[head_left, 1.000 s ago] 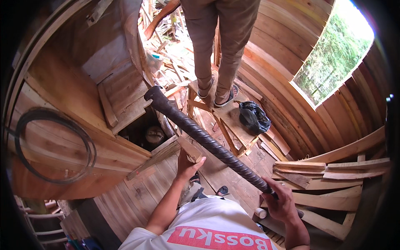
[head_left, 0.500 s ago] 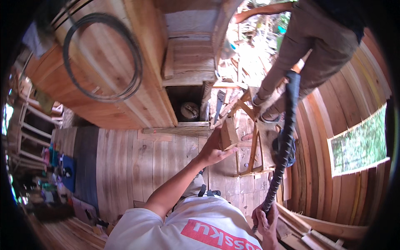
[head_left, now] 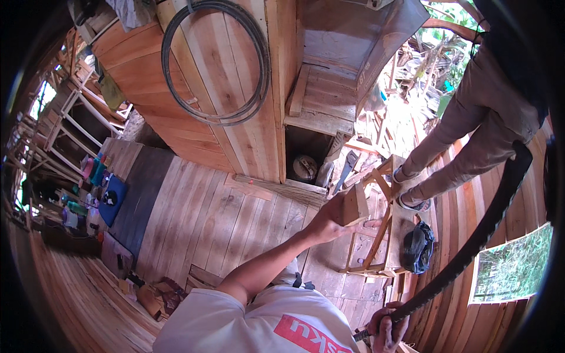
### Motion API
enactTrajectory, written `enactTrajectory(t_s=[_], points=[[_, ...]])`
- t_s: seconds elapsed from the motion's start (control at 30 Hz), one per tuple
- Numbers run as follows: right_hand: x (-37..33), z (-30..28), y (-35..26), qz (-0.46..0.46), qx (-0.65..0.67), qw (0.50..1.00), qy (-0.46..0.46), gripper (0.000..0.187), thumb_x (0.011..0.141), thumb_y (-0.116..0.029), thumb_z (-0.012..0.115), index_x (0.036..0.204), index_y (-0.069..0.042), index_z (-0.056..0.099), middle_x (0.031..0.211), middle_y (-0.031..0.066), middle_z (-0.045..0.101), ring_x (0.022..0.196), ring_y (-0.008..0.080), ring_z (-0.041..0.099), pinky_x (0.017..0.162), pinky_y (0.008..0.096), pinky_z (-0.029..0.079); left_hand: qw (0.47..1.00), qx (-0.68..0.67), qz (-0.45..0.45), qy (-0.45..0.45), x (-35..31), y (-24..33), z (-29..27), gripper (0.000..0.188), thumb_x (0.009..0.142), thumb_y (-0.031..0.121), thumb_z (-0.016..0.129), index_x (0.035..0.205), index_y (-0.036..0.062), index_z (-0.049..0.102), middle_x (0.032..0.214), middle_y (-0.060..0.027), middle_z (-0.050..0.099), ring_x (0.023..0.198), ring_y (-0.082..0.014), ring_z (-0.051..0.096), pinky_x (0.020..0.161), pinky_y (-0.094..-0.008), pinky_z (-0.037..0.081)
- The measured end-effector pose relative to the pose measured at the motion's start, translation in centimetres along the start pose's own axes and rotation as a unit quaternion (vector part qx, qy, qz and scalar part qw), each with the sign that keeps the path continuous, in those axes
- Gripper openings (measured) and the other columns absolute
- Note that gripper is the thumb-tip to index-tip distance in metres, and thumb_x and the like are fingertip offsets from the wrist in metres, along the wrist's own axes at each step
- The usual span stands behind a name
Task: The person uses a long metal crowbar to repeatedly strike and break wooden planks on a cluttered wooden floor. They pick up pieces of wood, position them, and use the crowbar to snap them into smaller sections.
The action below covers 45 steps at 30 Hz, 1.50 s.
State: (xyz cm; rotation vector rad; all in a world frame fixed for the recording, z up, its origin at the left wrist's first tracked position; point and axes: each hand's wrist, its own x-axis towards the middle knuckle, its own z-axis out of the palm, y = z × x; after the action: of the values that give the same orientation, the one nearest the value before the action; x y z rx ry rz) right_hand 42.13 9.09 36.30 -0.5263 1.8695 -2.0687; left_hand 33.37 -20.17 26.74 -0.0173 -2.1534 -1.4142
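Observation:
My left hand (head_left: pixel 328 225) reaches ahead over the floor, its fingers closed around a short squared wooden block (head_left: pixel 355 204). At the lower right, my right hand (head_left: pixel 388 327) grips the near end of a long dark ribbed bar (head_left: pixel 453 273). That bar slants up and to the right and has a bent black far end; its exact kind does not show. Beyond the block stands a narrow wooden frame (head_left: pixel 378 250) with slanted legs, and a dark, shiny bundle (head_left: pixel 417 247) sits to its right.
Another person in brown trousers (head_left: pixel 491 117) stands at upper right. A plank cabinet (head_left: pixel 235 76) carries a coiled black cable (head_left: pixel 167 65). A handsaw (head_left: pixel 346 169) lies near its opening, which holds a round object (head_left: pixel 305 168). Bottles and a blue item (head_left: pixel 112 200) sit left.
My view has swung left, so the cabinet and floor sit farther right. The bar now leans more to the right, its far end lower. The block stays in my left hand.

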Motion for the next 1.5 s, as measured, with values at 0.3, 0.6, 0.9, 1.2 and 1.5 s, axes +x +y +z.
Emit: enactTrajectory(t_s=[0.3,0.6,0.9,1.2,1.5], points=[[-0.6,-4.7,-1.4,0.125,-0.308,0.943,-0.006,0.042,0.096,-0.041,0.048,0.098,0.001,0.053,0.06,0.0069,0.052,0.051,0.0207,0.051,0.05,0.0353,0.039,0.999,-0.036,-0.04,-0.008,-0.6,0.6,1.0,0.072,0.068,0.021,0.086,0.124,0.0022,0.045,0.108,-0.0106,0.057,0.099,-0.0212,0.058,0.086,-0.034,0.047],[2.3,-3.5,-7.9,0.153,-0.534,0.831,-0.026,0.024,0.092,-0.026,0.054,0.093,-0.002,0.048,0.059,0.0155,0.059,0.06,0.0393,0.062,0.056,0.0478,0.046,0.999,-0.042,-0.006,-0.034,-2.0,2.4,4.3,0.068,0.067,0.019,0.086,0.118,0.0019,0.044,0.104,-0.0106,0.055,0.094,-0.0209,0.058,0.082,-0.0343,0.048],[3.3,-4.3,-6.2,0.164,-0.58,0.797,-0.043,0.023,0.094,-0.024,0.053,0.091,-0.002,0.045,0.056,0.0203,0.052,0.055,0.0451,0.055,0.054,0.0523,0.04,0.995,-0.073,0.046,-0.047,-4.7,0.7,6.9,0.077,0.058,0.01,0.084,0.12,0.0013,0.041,0.106,-0.0153,0.05,0.097,-0.027,0.052,0.085,-0.0393,0.044],[2.1,-5.0,-8.5,0.205,-0.543,0.814,-0.028,0.028,0.095,-0.028,0.048,0.103,0.0,0.048,0.065,0.0237,0.056,0.065,0.0466,0.056,0.062,0.0534,0.04,0.994,-0.065,0.074,-0.053,-4.2,1.0,7.8,0.074,0.059,0.014,0.085,0.118,0.0012,0.042,0.104,-0.0139,0.049,0.094,-0.0257,0.053,0.083,-0.0363,0.044],[-2.2,-6.7,-3.5,0.198,-0.556,0.807,0.007,0.047,0.094,-0.049,0.043,0.093,-0.002,0.05,0.069,0.023,0.053,0.067,0.0478,0.053,0.06,0.0503,0.04,0.986,-0.122,-0.093,-0.062,2.0,1.0,2.6,0.064,0.067,0.016,0.082,0.116,0.003,0.042,0.095,-0.0046,0.049,0.084,-0.0142,0.051,0.076,-0.0295,0.045]])
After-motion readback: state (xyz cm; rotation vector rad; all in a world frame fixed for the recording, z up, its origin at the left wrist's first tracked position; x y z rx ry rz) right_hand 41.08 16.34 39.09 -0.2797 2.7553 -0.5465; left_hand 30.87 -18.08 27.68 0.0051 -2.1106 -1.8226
